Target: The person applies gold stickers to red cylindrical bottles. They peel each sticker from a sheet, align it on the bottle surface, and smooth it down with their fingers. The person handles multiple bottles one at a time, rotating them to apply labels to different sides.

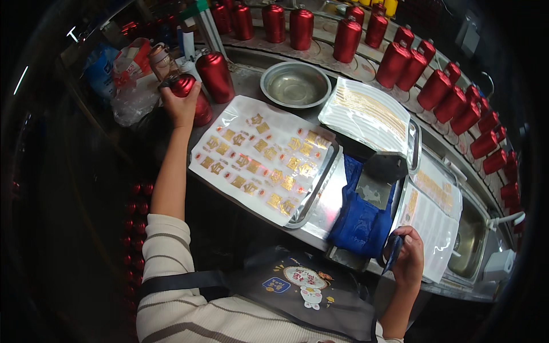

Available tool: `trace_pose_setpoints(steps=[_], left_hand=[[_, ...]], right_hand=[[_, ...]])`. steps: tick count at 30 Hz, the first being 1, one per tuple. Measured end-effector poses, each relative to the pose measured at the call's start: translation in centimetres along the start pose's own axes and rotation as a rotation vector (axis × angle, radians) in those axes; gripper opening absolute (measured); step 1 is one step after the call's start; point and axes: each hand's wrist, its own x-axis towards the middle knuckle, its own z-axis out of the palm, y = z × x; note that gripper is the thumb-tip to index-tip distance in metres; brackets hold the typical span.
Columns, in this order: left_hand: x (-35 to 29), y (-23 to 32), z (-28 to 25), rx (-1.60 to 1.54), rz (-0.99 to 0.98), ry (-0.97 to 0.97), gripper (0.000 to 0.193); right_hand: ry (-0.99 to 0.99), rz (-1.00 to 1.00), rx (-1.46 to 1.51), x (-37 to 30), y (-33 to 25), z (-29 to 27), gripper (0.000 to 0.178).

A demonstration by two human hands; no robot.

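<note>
At the left end of the counter, my left hand (182, 108) is closed around a glossy red metal bottle (184, 84), fingers near its rounded shoulder. A second red bottle (216, 79) stands upright just to its right. My right hand (409, 254) is closed on a dark, thin, flat piece (392, 253), whose exact kind I cannot make out. Beside that hand sits a stand wrapped in blue cloth (357, 226), with a dark rounded block (386, 167) at its far end. Between my hands lies a white sheet of gold and red decals (229, 120), partly over a metal tray (313, 210).
A steel bowl (295, 84) stands behind the sheet. More decal sheets (366, 108) (429, 220) lie to the right, near a sink (469, 251). Several red bottles (347, 40) line a curved conveyor (326, 54) along the back. Plastic bags (132, 103) crowd the far left.
</note>
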Motion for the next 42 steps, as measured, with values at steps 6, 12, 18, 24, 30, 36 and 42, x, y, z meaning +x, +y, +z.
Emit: trace_pose_setpoints(steps=[6,12,18,24,30,36,42], left_hand=[[-4.8,14.2,-5.7,-0.490,0.003,-0.182,0.052],[-13.7,29.5,-7.6,-0.971,-0.625,-1.048,0.049],[-17.8,32.6,-2.5,-1.008,-0.686,-1.788,0.072],[-21.8,34.1,-0.9,-1.008,-1.008,-1.672,0.061],[-21.7,34.7,0.7,-0.758,-0.570,-1.565,0.071],[-22.1,34.5,1.3,-0.678,-0.372,-1.445,0.089],[-22.0,31.9,-1.0,-1.004,-0.745,-1.466,0.075]], right_hand=[[0.106,-0.200,-0.625,1.7,2.2,1.4,0.015],[-0.162,-0.950,-1.184,4.2,3.8,5.8,0.080],[0.063,-0.737,-0.721,-1.1,6.1,2.9,0.098],[0.162,-0.337,-0.863,-2.5,5.0,1.2,0.096],[0.176,-0.451,-1.150,-1.1,4.7,1.2,0.091],[0.169,-0.458,-1.146,0.0,4.7,1.0,0.091],[0.167,-0.386,-1.147,-0.7,3.2,1.3,0.089]])
